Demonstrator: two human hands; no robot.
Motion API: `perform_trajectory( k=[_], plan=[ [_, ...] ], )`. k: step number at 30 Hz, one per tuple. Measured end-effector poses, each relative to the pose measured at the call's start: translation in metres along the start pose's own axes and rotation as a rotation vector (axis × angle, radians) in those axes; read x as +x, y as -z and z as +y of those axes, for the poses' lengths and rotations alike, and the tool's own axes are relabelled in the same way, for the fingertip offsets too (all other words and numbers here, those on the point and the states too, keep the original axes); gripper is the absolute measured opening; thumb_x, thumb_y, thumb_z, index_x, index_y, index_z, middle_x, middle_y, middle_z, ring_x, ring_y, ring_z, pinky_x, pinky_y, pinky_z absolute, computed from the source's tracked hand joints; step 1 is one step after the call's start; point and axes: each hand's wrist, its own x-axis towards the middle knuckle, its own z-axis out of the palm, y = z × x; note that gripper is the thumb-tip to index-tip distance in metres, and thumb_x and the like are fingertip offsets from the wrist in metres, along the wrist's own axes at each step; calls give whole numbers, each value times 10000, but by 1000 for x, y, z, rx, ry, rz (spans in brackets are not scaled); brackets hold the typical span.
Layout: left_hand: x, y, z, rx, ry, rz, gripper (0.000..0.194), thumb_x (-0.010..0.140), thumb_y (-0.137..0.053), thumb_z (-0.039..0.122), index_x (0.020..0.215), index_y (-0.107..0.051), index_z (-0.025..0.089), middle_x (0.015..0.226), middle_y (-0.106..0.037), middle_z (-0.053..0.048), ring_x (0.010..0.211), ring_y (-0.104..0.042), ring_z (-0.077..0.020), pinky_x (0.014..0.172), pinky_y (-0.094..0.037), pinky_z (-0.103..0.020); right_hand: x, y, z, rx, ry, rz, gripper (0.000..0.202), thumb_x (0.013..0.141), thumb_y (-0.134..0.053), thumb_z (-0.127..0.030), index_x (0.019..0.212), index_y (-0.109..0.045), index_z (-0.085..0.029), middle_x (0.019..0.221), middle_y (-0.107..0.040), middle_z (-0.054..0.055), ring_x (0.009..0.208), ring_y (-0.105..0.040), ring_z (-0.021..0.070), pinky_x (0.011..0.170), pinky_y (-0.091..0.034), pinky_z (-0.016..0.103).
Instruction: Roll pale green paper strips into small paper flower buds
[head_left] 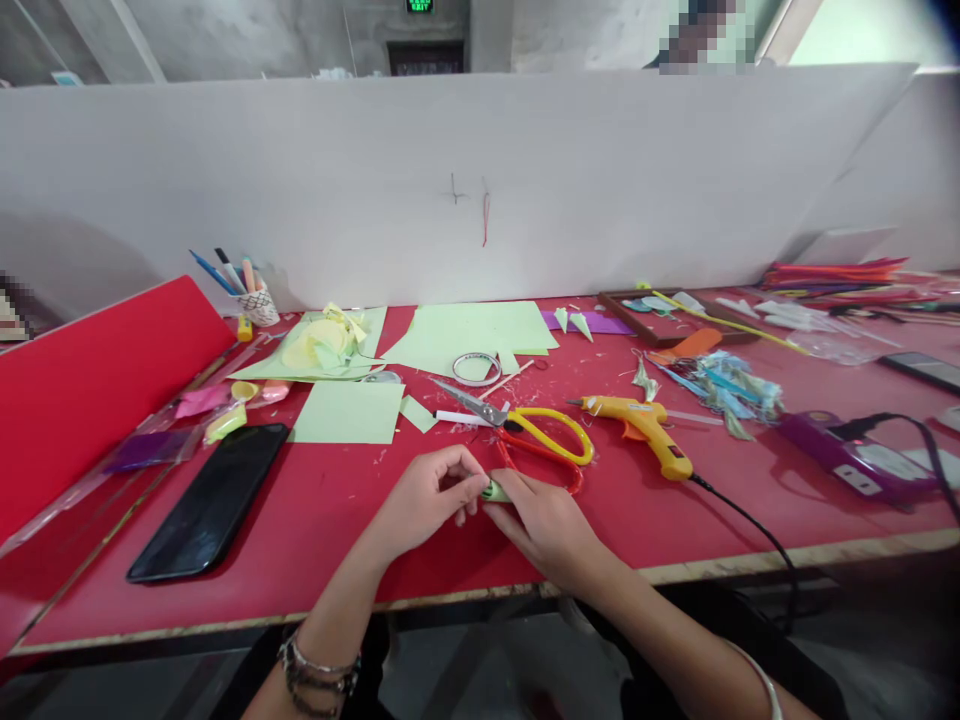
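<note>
Green paper piece, pinched between our left hand and right hand, both grips closed on it, above the red worktop just before the scissors.

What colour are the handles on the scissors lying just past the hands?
One scissors handle loop is yellow, the other red; the head view shows them clearly.

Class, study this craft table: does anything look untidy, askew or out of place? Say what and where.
Small white paper shreds lie scattered over the red table around the scissors. The glue gun lies on its side, its cord trailing over the front edge. Both hands pinch a small green piece.
</note>
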Motion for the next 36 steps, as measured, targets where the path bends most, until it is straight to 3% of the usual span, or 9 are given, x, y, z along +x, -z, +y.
perform_trajectory(
  k=[9,16,20,25,32,36],
  plan=[
    [-2,-4,4,83,-141,56,188,785,-517,293,932,-524,178,836,-560,-7,757,-514,-116,687,-423,-223,-2,4,3,406,-6,142,183,864,-364,-234,1013,-453,-177,925,-579,59,826,-554,147,731,-437,253],
    [0,-9,5,111,-235,158,168,786,-527,262,924,-557,171,831,-557,-13,770,-511,-115,708,-422,-218,0,5,5,300,42,303,179,815,-452,-191,977,-527,-199,1003,-545,69,976,-492,189,874,-390,354],
    [0,-11,5,191,-276,174,160,796,-511,256,922,-571,178,849,-550,-21,780,-517,-123,717,-430,-233,-1,6,5,404,35,301,204,792,-474,-172,989,-520,-196,984,-545,68,938,-525,173,831,-440,324],
    [1,-12,5,213,-292,174,142,801,-488,205,921,-557,172,875,-551,-28,801,-529,-124,723,-440,-238,-3,1,4,608,-1,312,335,801,-464,-196,1129,-405,-229,1035,-538,70,870,-570,147,750,-490,276],
    [1,-13,4,222,-280,133,111,810,-474,204,875,-551,156,876,-539,-31,815,-530,-116,711,-447,-218,-4,-3,5,639,-29,331,185,799,-481,-195,979,-448,-219,892,-556,29,758,-580,118,679,-492,233],
    [3,-13,1,362,-335,91,207,780,-531,226,982,-527,181,986,-514,-41,905,-501,-138,786,-428,-257,-5,-3,6,665,-63,343,148,795,-491,-191,930,-435,-217,843,-552,12,750,-578,111,670,-485,224]
  ],
)
